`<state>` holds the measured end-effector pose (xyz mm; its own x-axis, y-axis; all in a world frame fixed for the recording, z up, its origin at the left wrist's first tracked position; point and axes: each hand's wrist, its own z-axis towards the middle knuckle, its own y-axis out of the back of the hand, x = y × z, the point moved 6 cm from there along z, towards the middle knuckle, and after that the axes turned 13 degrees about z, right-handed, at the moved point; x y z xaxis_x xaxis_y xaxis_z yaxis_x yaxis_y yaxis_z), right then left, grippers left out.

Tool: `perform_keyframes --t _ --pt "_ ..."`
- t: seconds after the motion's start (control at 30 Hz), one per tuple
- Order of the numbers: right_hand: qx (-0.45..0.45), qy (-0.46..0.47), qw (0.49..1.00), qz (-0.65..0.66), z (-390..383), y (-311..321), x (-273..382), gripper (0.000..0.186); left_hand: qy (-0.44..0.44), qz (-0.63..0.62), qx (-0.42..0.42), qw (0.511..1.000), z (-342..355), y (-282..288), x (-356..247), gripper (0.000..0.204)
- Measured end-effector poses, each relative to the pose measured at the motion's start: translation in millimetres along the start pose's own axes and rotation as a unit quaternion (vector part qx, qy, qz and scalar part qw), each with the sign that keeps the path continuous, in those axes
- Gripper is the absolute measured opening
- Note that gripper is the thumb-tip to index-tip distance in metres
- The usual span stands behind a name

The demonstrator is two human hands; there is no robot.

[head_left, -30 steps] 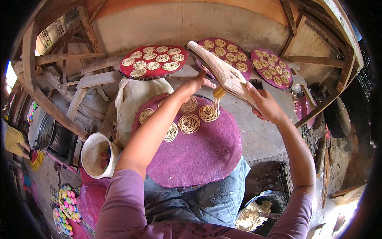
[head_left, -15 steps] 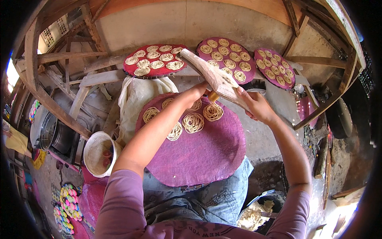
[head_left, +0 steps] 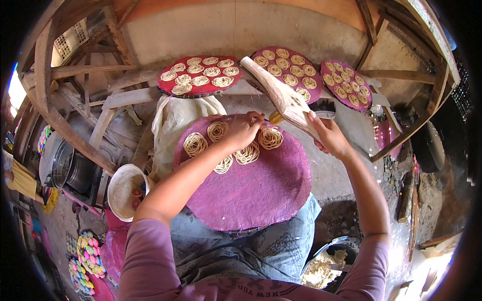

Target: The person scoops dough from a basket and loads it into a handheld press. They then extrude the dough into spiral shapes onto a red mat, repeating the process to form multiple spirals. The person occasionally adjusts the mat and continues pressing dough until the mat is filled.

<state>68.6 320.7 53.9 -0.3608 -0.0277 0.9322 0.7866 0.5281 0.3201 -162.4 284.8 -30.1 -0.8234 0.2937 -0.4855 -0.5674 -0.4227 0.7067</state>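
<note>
My right hand (head_left: 331,134) is closed round the near end of a long, pale wooden press (head_left: 288,103), which slants up to the left over the cloth. A short brass-coloured tube (head_left: 275,118) sticks out of its side. Just left of that tube is my left hand (head_left: 246,131), its fingers curled together; whatever they hold is hidden. Below lies a round purple cloth-covered board (head_left: 246,198) on my lap. Coiled nests of thin dough strands sit on its far half, among them one nest (head_left: 270,138) beneath the tube and another (head_left: 247,152). My left hand partly covers the nests.
Behind stand a red round board (head_left: 198,90) and two purple ones (head_left: 314,95) (head_left: 346,86), all bearing dough nests. To the left are a white bucket (head_left: 126,193) and a dark pot (head_left: 75,173). A basin of dough (head_left: 324,268) sits at lower right. Wooden beams (head_left: 401,135) arch around.
The wooden press has shifted right and slightly nearer. My left hand has come away from its side and now sits apart from it, fingers curled. The lap board has moved slightly.
</note>
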Motion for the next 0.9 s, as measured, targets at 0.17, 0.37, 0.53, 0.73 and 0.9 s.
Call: perform_keyframes --t 0.17,0.37,0.53,0.73,0.9 --pt "0.001 0.002 0.999 0.033 0.1 4.2 -11.4 0.067 -0.039 0.234 0.095 0.967 -22.6 4.2 -9.5 0.038" --pt "-0.004 0.061 0.995 0.076 -25.7 -5.0 -5.9 0.052 -0.1 0.165 -0.061 0.979 -43.3 65.7 -63.2 0.026" --pt "0.025 0.085 0.989 0.12 -53.1 -45.3 7.8 0.054 -0.025 -0.015 -0.127 0.992 -90.9 136.2 -96.5 0.079" --pt "0.301 0.058 0.951 -0.042 -136.8 -141.4 41.1 0.06 -0.021 -0.074 -0.068 0.995 -169.3 172.4 -125.9 0.043" --pt "0.259 0.37 0.87 -0.196 -185.8 -177.7 89.5 0.067 0.089 -0.087 0.003 0.992 -229.9 177.0 -129.2 0.052"
